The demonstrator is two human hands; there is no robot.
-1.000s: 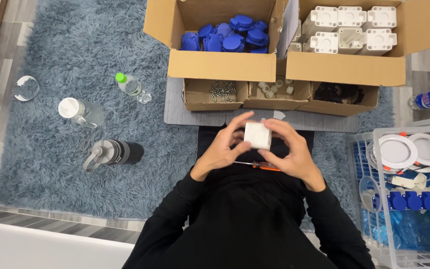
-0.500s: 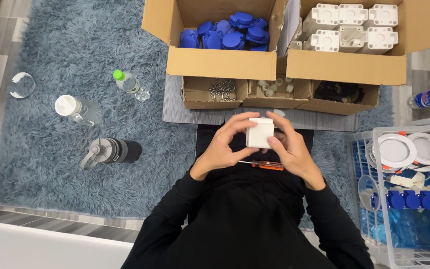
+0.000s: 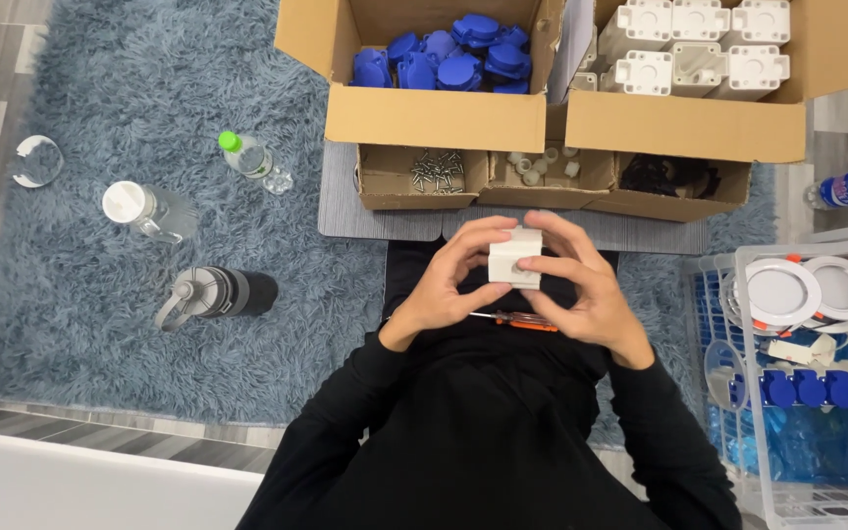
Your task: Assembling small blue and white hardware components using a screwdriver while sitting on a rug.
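Both hands hold a small white plastic box part (image 3: pixel 515 258) in front of my chest. My left hand (image 3: pixel 453 277) grips its left side, and my right hand (image 3: pixel 579 289) wraps its right side with the fingers over the top. An orange-handled screwdriver (image 3: pixel 527 320) lies on my lap just under the hands. Beyond them stand a cardboard box of blue caps (image 3: pixel 449 57) and a cardboard box of white plastic housings (image 3: pixel 699 44).
Low cardboard trays hold screws (image 3: pixel 436 169), small white pieces (image 3: pixel 542 165) and black parts (image 3: pixel 674 179). Bottles (image 3: pixel 252 159) (image 3: pixel 144 209) (image 3: pixel 218 292) lie on the blue shaggy rug at left. A clear crate (image 3: pixel 802 373) at right holds round white lamps and blue caps.
The white part has turned slightly in my hands and my fingers have shifted around it. The hands stay in the same place.
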